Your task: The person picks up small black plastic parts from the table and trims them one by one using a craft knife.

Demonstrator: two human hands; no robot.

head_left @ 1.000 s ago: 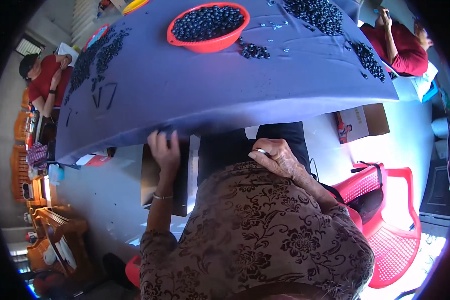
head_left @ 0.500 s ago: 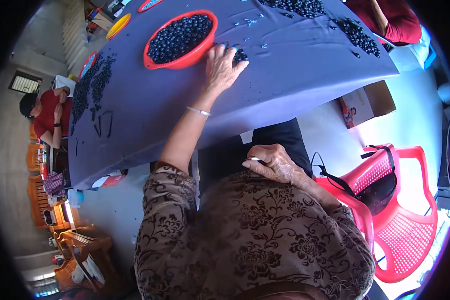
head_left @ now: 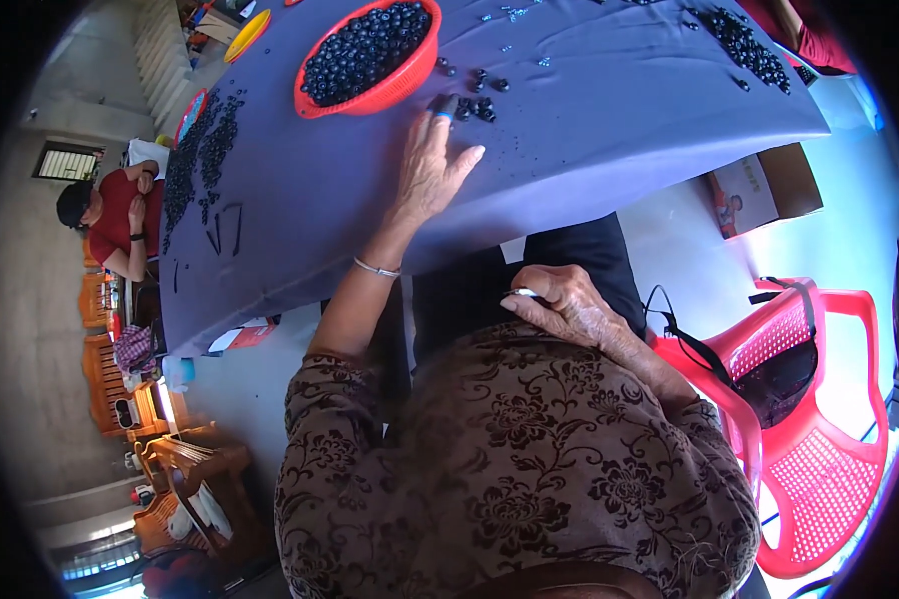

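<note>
My left hand (head_left: 432,168) rests low over the cloth-covered table, fingers stretched forward and thumb apart. A dark cover with a blue band is on one fingertip. Just beyond that fingertip lies a small group of dark, round, berry-like pieces (head_left: 484,108), with a few more strewn farther off. More of them fill a red plastic basket (head_left: 378,98) ahead and to the left of my hand. My right hand (head_left: 559,302) is closed near my lap, a small white-ended stick (head_left: 525,293) showing between thumb and fingers; the rest of it is hidden.
Dark pieces also lie spread at the table's left (head_left: 205,160) and far right (head_left: 739,50). A yellow dish (head_left: 248,36) stands at the far left edge. People in red (head_left: 125,220) sit left and far right. On my right are a pink plastic chair (head_left: 819,459) and a cardboard box (head_left: 769,190).
My left hand has drawn back toward me from the group of pieces beside the basket, leaving them loose on the cloth. The whole view has shifted slightly. My right hand keeps its grip.
</note>
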